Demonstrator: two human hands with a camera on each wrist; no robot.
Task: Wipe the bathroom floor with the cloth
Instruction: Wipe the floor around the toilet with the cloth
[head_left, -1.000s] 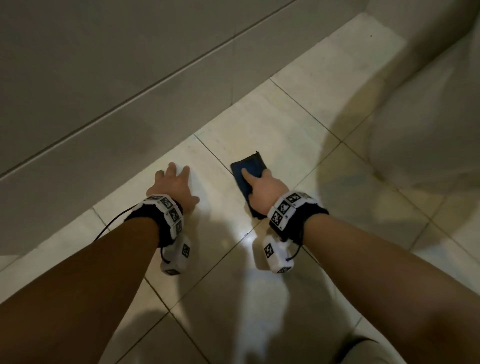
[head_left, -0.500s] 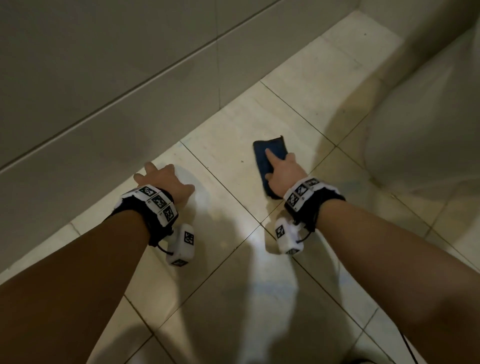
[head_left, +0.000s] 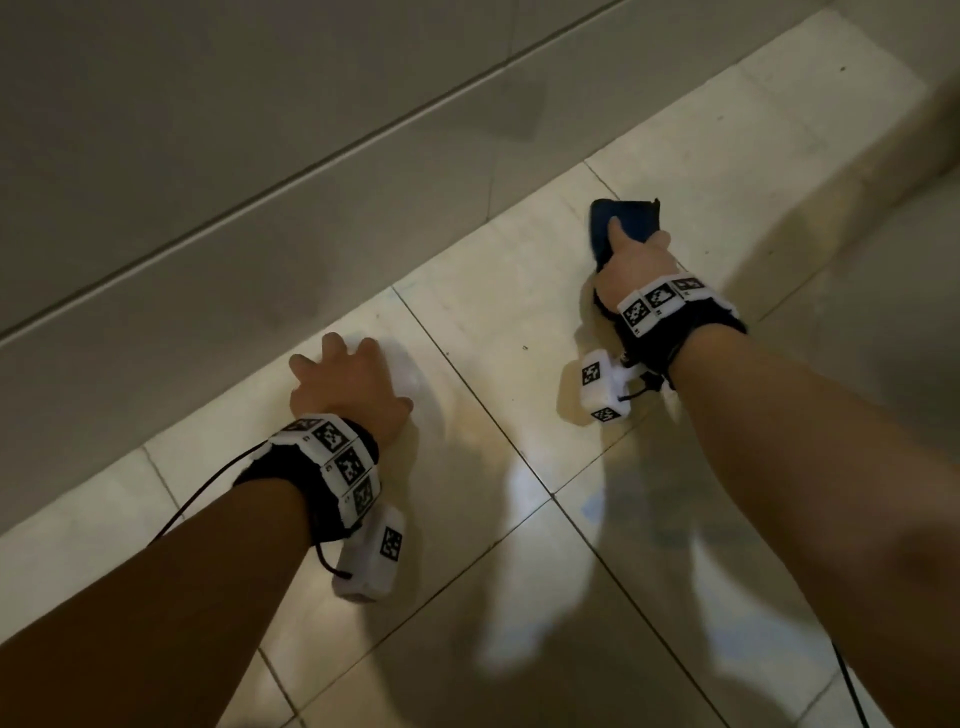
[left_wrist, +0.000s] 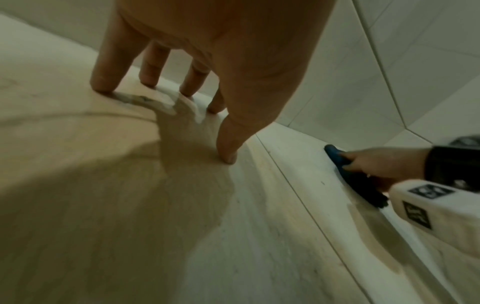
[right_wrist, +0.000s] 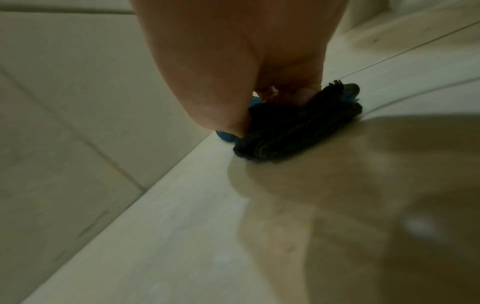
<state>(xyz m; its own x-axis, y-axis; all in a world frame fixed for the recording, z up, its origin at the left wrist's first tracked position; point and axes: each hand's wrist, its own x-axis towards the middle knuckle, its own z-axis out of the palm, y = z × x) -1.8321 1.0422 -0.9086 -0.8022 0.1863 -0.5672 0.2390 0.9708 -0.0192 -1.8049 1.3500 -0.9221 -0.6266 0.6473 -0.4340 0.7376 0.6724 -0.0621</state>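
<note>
Cloth: the folded blue cloth lies flat on the pale floor, close to the wall, pinned under the right hand.
Right hand: the right hand presses down on it, index finger stretched along the top, the other fingers curled over the near edge and gripping the folds.
Left hand: the left hand is spread, fingers released, tips braced on the tile and holding nothing.
Step in hand: a wiping stroke along the tile beside the wall, I'd say.
Doing it well: keep the palm's weight over the cloth so it stays folded, overlap the strokes, and lean on the braced hand for balance.
</note>
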